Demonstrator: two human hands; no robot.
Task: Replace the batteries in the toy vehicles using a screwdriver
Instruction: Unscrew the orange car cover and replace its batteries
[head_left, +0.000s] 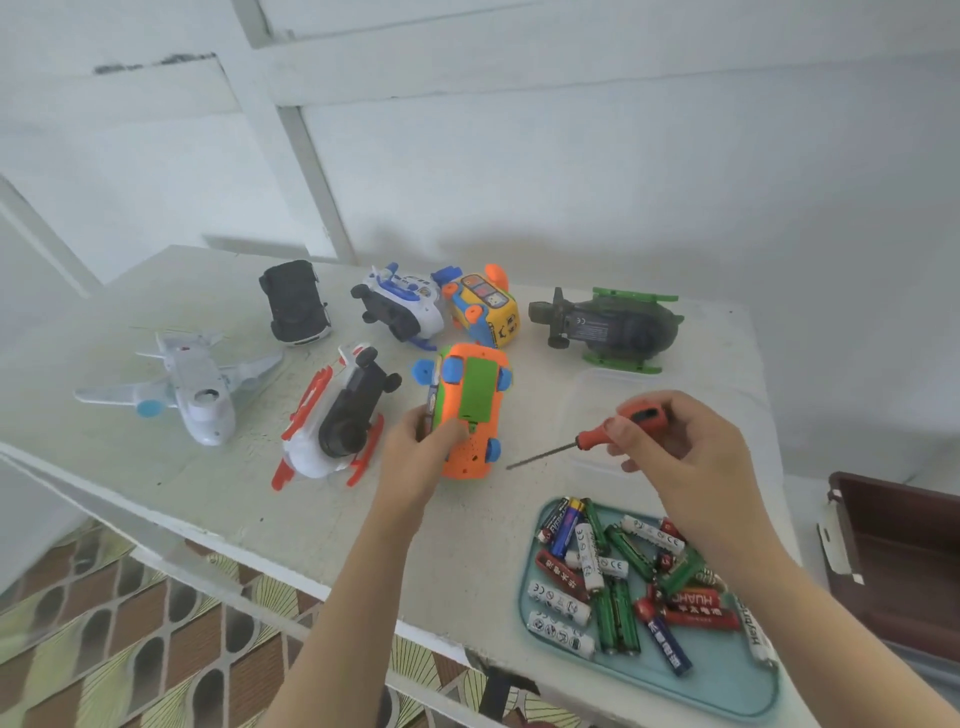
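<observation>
my left hand (415, 452) grips the orange toy car (470, 410), which lies belly-up on the table (208, 483). my thumb presses just below its green battery cover (478, 387). my right hand (680, 457) pinches the screwdriver (589, 440) by its orange handle. the shaft slants down to the left, its tip near the car's near end but apart from it. the batteries (613, 577) lie heaped in a teal tray (727, 686) beneath my right forearm. a green helicopter (608, 327) lies further back.
</observation>
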